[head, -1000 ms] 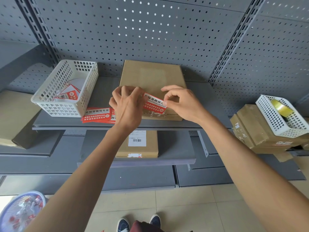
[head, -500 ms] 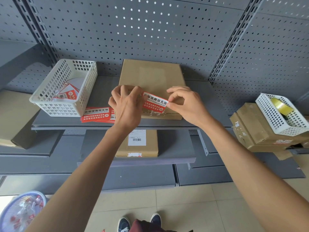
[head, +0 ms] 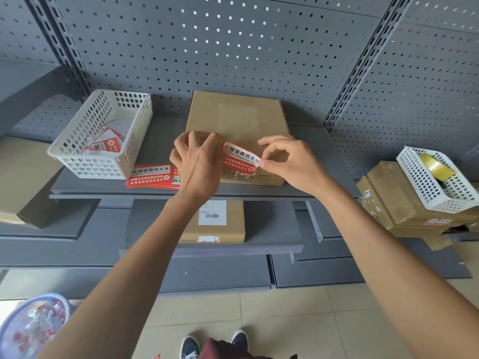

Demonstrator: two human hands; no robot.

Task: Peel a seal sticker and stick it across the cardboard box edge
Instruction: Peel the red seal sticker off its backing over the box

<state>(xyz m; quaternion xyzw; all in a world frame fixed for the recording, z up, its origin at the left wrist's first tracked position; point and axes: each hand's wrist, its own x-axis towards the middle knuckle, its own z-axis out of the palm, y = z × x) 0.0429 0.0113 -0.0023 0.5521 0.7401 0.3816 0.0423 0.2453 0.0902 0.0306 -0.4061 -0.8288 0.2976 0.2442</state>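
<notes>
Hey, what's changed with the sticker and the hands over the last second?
Little. The right hand shifted its pinch to the seal sticker's right end corner. The left hand holds the other end as before, sticker held over the cardboard box near its front edge, not yet pressed down.

both forearms reach forward and up; the left hand [head: 198, 164] has its fingers curled, the right hand [head: 290, 161] pinches thumb to forefinger.

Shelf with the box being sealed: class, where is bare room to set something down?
Bare shelf right of the cardboard box, and a strip between white basket and box. Crowded at front left, where spare stickers lie beside the left hand.
</notes>
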